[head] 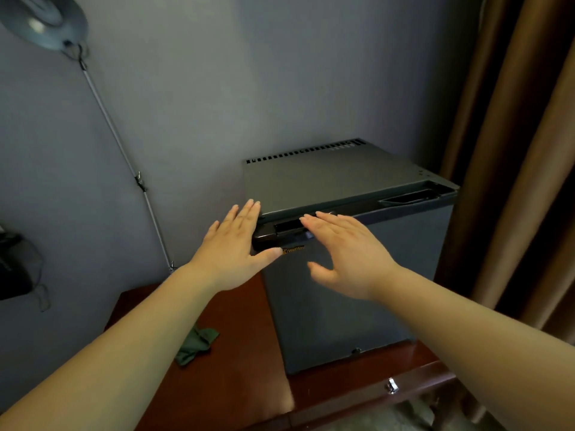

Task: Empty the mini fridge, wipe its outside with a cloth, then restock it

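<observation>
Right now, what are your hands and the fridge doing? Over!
Both open: left hand, right hand, at fridge top front edge. Door shut. Untouched cloth lies on table, left of fridge. Nothing blocking door.

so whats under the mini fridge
The mini fridge stands on a brown wooden table, a green cloth lying to its left. What lies directly beneath it is hidden.

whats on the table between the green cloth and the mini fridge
Nothing: in the head view, only bare brown tabletop separates the green cloth from the mini fridge.
</observation>
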The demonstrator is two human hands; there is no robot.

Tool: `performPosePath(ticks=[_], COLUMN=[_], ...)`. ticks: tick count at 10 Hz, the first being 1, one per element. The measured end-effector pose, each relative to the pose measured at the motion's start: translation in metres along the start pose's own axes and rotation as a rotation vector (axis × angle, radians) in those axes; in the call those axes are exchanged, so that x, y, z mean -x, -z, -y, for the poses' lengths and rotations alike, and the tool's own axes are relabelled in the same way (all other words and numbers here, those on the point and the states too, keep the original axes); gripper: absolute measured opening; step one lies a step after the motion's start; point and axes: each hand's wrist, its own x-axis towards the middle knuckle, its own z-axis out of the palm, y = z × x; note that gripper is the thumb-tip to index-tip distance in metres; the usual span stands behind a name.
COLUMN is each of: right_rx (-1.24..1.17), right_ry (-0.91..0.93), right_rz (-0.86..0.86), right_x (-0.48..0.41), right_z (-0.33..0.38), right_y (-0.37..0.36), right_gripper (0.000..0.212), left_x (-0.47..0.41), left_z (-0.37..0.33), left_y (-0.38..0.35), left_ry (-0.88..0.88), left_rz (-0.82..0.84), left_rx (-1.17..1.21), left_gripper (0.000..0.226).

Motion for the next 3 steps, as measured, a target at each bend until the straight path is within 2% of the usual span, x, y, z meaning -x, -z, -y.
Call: performPosePath(ticks=[2,3], right_rx=[-0.067,-0.112], right_ry=[0.031,-0.001], right_rz=[0.182,0.286], right_x=[0.007,0.017], right_z=[-0.016,-0.034], right_y=[0.041,0.069], right_gripper=[0.093,0.104], left_x=[0.018,0.027], left_z=[-0.035,-0.060], left_y=[0.022,0.036], left_ry=[-0.004,-0.001], left_rz=[0.085,0.067], left_rx=[-0.116,-0.124], left_gripper=[0.101,0.100])
